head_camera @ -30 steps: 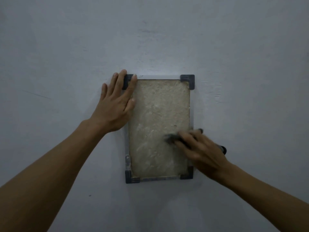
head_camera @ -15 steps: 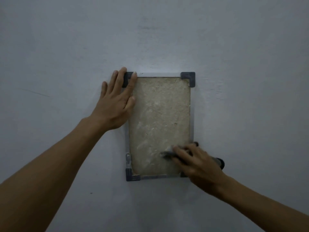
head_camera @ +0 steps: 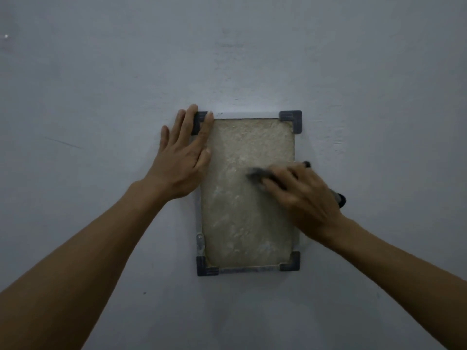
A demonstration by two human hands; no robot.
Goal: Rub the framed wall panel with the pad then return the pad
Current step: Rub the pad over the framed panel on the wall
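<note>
A framed wall panel [head_camera: 242, 218] hangs on the wall, with a rough beige face, a pale frame and dark corner caps. My left hand [head_camera: 182, 157] lies flat on its upper left corner, fingers spread, holding nothing. My right hand [head_camera: 303, 198] presses a dark pad [head_camera: 257, 173] against the panel's right half, at about mid height. Most of the pad is hidden under my fingers; dark bits of it show past my hand at the right edge.
A plain grey-blue wall [head_camera: 379, 97] surrounds the panel on all sides. Both my forearms reach up from the bottom corners of the view.
My right hand slid the pad down to the panel's lower right, then back up to mid height. My left hand stayed on the upper left corner.
</note>
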